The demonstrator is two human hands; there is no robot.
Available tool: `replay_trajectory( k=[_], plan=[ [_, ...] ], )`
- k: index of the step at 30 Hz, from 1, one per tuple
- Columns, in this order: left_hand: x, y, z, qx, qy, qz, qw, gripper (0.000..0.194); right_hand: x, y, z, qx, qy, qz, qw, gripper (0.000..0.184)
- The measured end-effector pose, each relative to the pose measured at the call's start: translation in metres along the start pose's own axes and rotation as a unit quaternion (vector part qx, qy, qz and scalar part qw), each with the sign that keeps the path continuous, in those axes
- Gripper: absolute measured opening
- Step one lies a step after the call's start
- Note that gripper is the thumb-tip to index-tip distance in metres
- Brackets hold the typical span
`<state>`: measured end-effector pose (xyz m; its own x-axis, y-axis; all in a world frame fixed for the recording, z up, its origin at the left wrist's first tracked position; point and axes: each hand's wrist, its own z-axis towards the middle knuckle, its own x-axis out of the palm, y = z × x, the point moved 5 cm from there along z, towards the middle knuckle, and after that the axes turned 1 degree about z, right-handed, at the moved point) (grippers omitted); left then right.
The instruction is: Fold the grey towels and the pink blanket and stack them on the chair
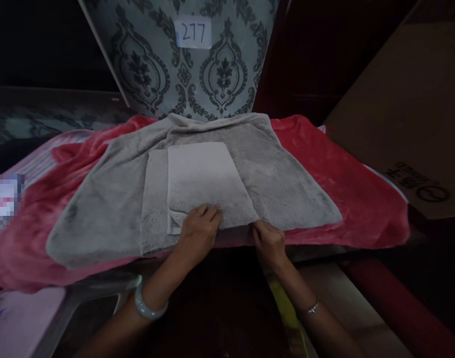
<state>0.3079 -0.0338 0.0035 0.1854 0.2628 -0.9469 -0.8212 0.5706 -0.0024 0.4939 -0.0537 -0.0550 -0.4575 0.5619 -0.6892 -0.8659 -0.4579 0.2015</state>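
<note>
A light grey folded towel (205,174) lies on a larger grey plush cloth (108,204), which is spread over a red blanket (317,154). At the towel's near edge, left of its middle, my left hand (199,229) has its fingers curled over the fabric; its thumb is hidden. My right hand (270,241) pinches the near right corner of the towel, fingers closed. The towel's near left corner is slightly turned up, and a flat grey layer (154,199) sticks out from under its left side.
A large cardboard box (409,124) stands at the right. Behind the blanket is a patterned wall (186,74) with a paper marked 277 (193,32). A pale pink item (26,318) lies at the lower left, and something yellow (287,308) is beneath my right forearm.
</note>
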Motion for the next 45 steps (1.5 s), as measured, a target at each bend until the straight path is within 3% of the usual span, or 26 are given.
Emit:
replay_trajectory(
  k=[6,11,19,24,30,36,40,45],
  plan=[
    [-0.006,-0.001,-0.013,-0.002,-0.014,0.009,1.0,0.032,-0.02,0.0,-0.004,0.053,-0.029,0.081,0.995,0.025],
    [-0.026,0.011,-0.038,-0.013,-0.013,-0.006,1.0,0.03,-0.04,0.018,0.017,0.02,-0.078,0.12,0.989,0.025],
    [-0.043,0.055,-0.081,-0.105,-0.049,-0.082,0.99,0.027,-0.009,0.038,0.032,-0.007,0.043,0.117,0.992,0.026],
    [-0.04,0.084,-0.071,-0.218,-0.071,-0.072,0.971,0.029,-0.011,0.04,0.04,-0.013,0.039,0.112,0.993,0.029],
    [-0.021,0.097,-0.05,-0.303,-0.01,-0.081,0.95,0.049,0.017,0.05,0.046,-0.044,0.157,0.03,0.986,0.045],
    [-0.011,0.105,-0.058,-0.298,-0.068,-0.13,0.943,0.039,0.032,0.059,0.043,-0.033,0.178,-0.002,0.983,0.047],
    [-0.006,0.103,-0.059,-0.27,-0.056,-0.101,0.956,0.036,0.032,0.06,0.043,-0.036,0.191,-0.004,0.981,0.048],
    [-0.02,0.096,-0.049,-0.247,-0.061,-0.072,0.964,0.033,0.028,0.05,0.053,-0.024,0.2,0.034,0.979,0.047]
  ],
)
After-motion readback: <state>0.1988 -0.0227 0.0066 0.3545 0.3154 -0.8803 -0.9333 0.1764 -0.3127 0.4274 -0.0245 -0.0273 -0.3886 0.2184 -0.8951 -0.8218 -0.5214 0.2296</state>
